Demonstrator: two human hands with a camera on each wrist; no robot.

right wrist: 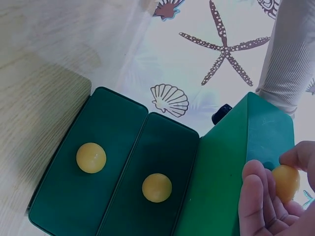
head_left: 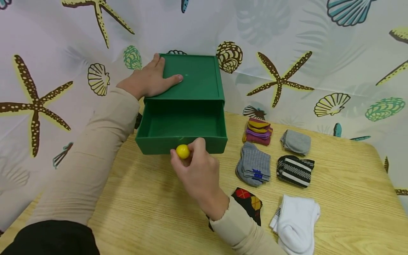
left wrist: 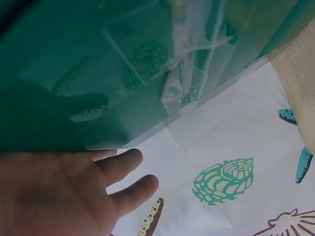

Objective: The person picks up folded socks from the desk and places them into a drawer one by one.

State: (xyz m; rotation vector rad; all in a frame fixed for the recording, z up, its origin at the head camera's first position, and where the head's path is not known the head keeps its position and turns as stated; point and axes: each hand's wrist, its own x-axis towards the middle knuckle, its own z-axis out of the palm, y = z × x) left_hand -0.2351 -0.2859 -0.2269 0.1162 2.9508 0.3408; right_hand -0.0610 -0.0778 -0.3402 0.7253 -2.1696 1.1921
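A small green drawer cabinet (head_left: 194,78) stands at the back of the table. Its top drawer (head_left: 156,146) is pulled well out, and only bare green shows inside. My left hand (head_left: 151,79) rests on the cabinet's top at the left side, fingers extended and thumb out. With thumb and fingers, my right hand (head_left: 202,173) pinches the round yellow knob (head_left: 182,151) on the front of that drawer. In the right wrist view, two lower drawers sit closed, each with a yellow knob (right wrist: 91,158) of its own.
To the right lie folded socks: maroon-purple ones (head_left: 258,131), plain grey (head_left: 296,142), ribbed grey (head_left: 253,166), black striped (head_left: 296,171) and white (head_left: 296,223). Argyle socks (head_left: 250,202) are partly hidden by my right forearm. A sea-patterned cloth (head_left: 197,28) hangs behind the wooden table (head_left: 137,198).
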